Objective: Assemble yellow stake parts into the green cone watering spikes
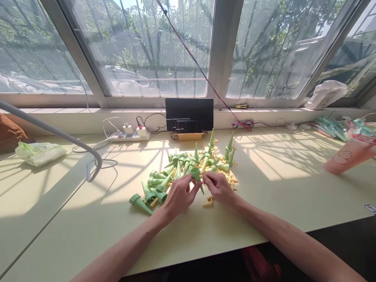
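A heap of green plastic cone spikes (176, 168) and small yellow plastic pieces (232, 181) lies on the pale green table (264, 219). My left hand (179, 196) pinches one green cone spike (197, 176) by its wide end, tip pointing down and to the right. My right hand (219, 188) is closed right beside that spike, fingertips at its body; what it holds, if anything, is hidden. A loose yellow piece (208, 203) lies under my right hand. Some spikes stand upright (211, 141) at the back of the heap.
A black tablet (189, 113) leans on a small box at the window sill, with a power strip (129, 135) and cables to its left. A pink cup (348, 154) lies at the right, a plastic bag (39, 152) at the left, a grey lamp arm (58, 135) in between.
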`<state>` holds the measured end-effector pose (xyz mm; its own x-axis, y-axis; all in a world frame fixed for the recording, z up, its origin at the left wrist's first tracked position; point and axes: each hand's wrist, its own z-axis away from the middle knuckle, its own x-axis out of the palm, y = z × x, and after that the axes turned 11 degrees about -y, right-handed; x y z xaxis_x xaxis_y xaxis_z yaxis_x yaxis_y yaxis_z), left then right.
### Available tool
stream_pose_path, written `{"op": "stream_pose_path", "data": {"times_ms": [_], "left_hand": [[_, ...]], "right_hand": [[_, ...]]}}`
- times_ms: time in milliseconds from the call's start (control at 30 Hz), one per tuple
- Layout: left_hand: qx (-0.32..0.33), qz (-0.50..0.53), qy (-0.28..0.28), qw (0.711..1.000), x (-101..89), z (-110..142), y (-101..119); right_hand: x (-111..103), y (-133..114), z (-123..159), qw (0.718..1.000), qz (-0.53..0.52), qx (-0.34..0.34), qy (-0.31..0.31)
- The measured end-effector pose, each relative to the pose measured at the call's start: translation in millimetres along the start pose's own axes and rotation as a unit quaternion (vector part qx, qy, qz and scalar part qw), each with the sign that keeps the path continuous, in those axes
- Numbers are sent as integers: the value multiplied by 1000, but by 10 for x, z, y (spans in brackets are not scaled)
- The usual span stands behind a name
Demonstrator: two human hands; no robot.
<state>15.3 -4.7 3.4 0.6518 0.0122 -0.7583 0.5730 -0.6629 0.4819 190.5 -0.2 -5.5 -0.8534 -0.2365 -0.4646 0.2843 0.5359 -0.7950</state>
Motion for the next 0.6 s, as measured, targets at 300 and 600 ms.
{"op": "stream_pose_path", "data": {"times_ms": [300, 600], "left_hand": [[8, -7, -16, 1000, 7, 8, -34], [49, -43, 21, 998, 25, 2, -144]], "right_hand": [[-8, 2, 0, 1000, -7, 6, 1], [-17, -29, -2, 1000, -7, -5, -10]]}}
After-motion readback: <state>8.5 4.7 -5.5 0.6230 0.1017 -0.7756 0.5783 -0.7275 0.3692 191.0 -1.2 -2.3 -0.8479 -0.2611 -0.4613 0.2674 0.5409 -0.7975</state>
